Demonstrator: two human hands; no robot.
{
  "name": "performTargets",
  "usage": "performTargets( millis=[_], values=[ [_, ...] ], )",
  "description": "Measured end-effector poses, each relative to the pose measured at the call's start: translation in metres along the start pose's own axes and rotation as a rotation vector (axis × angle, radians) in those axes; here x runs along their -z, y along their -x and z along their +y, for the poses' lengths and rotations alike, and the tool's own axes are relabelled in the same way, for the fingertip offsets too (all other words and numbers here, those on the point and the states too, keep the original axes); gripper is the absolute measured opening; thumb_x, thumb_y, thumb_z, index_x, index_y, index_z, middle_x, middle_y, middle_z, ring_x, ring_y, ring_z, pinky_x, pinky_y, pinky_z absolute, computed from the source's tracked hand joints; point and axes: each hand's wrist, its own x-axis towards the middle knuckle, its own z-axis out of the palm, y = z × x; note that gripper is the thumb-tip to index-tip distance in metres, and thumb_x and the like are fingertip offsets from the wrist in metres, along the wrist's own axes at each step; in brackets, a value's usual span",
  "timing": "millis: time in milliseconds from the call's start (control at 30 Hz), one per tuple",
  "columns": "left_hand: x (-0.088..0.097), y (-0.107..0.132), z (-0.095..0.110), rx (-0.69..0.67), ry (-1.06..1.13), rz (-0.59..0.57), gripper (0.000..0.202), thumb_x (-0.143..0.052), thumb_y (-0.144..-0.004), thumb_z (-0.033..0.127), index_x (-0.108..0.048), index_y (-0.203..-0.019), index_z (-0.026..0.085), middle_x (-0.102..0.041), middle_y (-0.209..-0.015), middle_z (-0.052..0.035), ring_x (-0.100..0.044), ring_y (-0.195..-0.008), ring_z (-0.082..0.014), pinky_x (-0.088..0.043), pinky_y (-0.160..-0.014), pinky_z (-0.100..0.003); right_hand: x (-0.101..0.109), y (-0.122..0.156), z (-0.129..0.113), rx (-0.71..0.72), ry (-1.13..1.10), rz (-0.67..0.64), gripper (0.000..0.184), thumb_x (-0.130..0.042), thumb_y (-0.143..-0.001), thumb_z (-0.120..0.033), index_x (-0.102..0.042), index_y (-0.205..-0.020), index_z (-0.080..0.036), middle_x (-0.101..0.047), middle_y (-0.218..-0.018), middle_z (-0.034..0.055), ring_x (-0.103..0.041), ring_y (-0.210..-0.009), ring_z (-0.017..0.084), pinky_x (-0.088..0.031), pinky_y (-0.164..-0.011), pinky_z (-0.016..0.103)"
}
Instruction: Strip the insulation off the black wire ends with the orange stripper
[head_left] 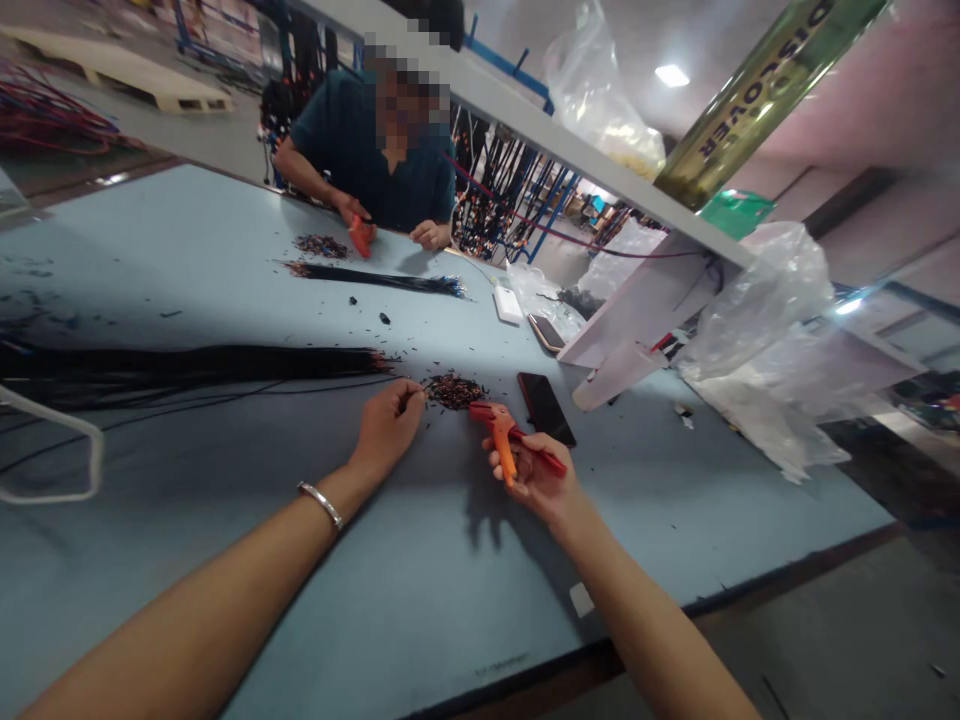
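Note:
My left hand (390, 425) is closed in a pinch on a thin black cable (330, 386), which runs in from the left; its tip at the fingers is too small to make out. Wrapped in the fingers of my right hand (541, 482) is a red and orange wire stripper (501, 430), its jaws turned left. A heap of small dark and coppery scraps (454, 390) lies between the left fingertips and the tool's jaws. Left of and beyond my left hand, a thick bundle of black cables (225, 368) with coppery ends rests on the light blue table (360, 620).
Across the table a person (367, 150) holds another orange tool (361, 236) beside a smaller cable bundle (382, 280). A black phone (546, 408) lies just beyond my right hand. A shelf post (622, 330) and plastic bags (772, 340) stand at right. A white bent tube (96, 450) is at left.

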Motion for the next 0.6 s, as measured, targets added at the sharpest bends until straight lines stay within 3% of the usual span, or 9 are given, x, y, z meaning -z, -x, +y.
performTargets(
  millis=[267, 433, 600],
  values=[
    [0.000, 0.001, 0.004, 0.013, -0.017, -0.012, 0.019, -0.047, -0.077, 0.032, -0.057, -0.071, 0.017, -0.047, -0.055, 0.0039, -0.043, -0.053, -0.0115, -0.032, -0.052, -0.022, 0.011, 0.015, -0.011, 0.029, 0.004, 0.036, 0.034, -0.045, -0.073, -0.023, -0.063, -0.097, -0.005, -0.072, -0.080, 0.0132, -0.070, -0.068, 0.019, -0.050, -0.042, 0.020],
    [0.001, 0.000, 0.002, 0.007, -0.034, -0.013, 0.020, -0.047, -0.078, 0.033, -0.057, -0.072, 0.018, -0.046, -0.054, 0.0042, -0.042, -0.052, -0.0115, -0.031, -0.052, -0.022, 0.004, -0.003, -0.003, 0.023, 0.024, 0.038, 0.035, -0.045, -0.069, -0.022, -0.065, -0.092, -0.004, -0.072, -0.077, 0.0154, -0.069, -0.066, 0.021, -0.042, -0.035, 0.019],
    [0.002, 0.000, 0.004, 0.022, -0.030, -0.030, 0.019, -0.047, -0.077, 0.033, -0.057, -0.072, 0.018, -0.047, -0.054, 0.0043, -0.043, -0.052, -0.0115, -0.032, -0.051, -0.022, 0.002, -0.012, -0.017, 0.099, 0.111, 0.083, 0.036, -0.046, -0.068, -0.023, -0.067, -0.089, -0.004, -0.073, -0.076, 0.0155, -0.069, -0.066, 0.021, -0.042, -0.037, 0.020]
  ],
)
